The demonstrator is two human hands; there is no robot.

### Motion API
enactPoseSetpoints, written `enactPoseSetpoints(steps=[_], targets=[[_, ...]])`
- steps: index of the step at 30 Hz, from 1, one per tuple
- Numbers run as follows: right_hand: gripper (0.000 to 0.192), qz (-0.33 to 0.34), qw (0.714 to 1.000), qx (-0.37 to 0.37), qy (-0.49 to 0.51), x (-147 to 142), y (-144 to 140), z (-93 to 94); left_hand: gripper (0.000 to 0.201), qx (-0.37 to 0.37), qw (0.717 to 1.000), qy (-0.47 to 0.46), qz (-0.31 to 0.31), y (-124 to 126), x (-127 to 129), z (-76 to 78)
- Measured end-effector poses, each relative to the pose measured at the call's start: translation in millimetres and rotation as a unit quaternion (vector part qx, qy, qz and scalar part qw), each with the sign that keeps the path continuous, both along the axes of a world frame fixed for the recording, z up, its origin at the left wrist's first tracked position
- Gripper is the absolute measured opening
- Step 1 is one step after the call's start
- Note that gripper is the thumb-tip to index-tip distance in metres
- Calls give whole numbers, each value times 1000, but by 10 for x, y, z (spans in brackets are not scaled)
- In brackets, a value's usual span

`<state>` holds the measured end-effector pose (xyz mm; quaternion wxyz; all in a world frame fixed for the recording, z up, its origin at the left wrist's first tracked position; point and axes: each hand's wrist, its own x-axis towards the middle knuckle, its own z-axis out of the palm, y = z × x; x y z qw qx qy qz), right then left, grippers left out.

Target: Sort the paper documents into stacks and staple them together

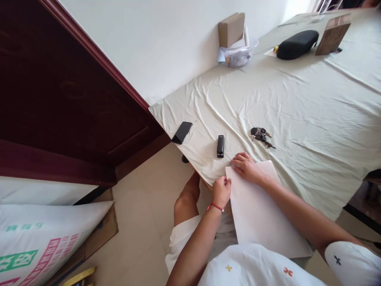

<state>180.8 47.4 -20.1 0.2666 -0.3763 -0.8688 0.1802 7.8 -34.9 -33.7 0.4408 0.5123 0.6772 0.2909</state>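
A large white sheet of paper (262, 210) lies over the near table edge and reaches back to my shirt; whether it is one sheet or several I cannot tell. My left hand (222, 192), with a red bracelet at the wrist, is closed on the paper's left edge near its far corner. Across the paper's far edge rests my right hand (245, 167), palm down with its fingers stretched out; what is under the fingertips is hidden. Just beyond my hands a black stapler (220, 146) lies on the cloth.
A bunch of keys (262, 136) and a black phone (182, 132) lie on the wrinkled tablecloth (312, 115). Farther back are a plastic bowl (238, 56), a brown box (231, 31), a black case (297, 45) and a wooden block (333, 35). A printed sack (44, 238) stands left.
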Motion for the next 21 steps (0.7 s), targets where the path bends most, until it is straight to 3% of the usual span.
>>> enactPoseSetpoints(steps=[5, 8, 12, 16, 21], targets=[[25, 53, 997, -51, -37, 6, 117, 99, 26, 12, 1000, -16, 1, -95, -30, 77], [25, 86, 994, -74, -9, -52, 168, 178, 28, 8, 1000, -24, 12, -95, -65, 153], [25, 122, 988, -87, 34, -136, 141, 350, 33, 63, 994, -74, 47, -97, -56, 214], [27, 142, 986, -86, 23, -207, 96, 455, 44, 68, 981, -168, 63, -93, 1, 195], [26, 155, 985, -69, 9, -180, 115, 574, 49, 84, 987, -118, 63, -108, 13, 124]])
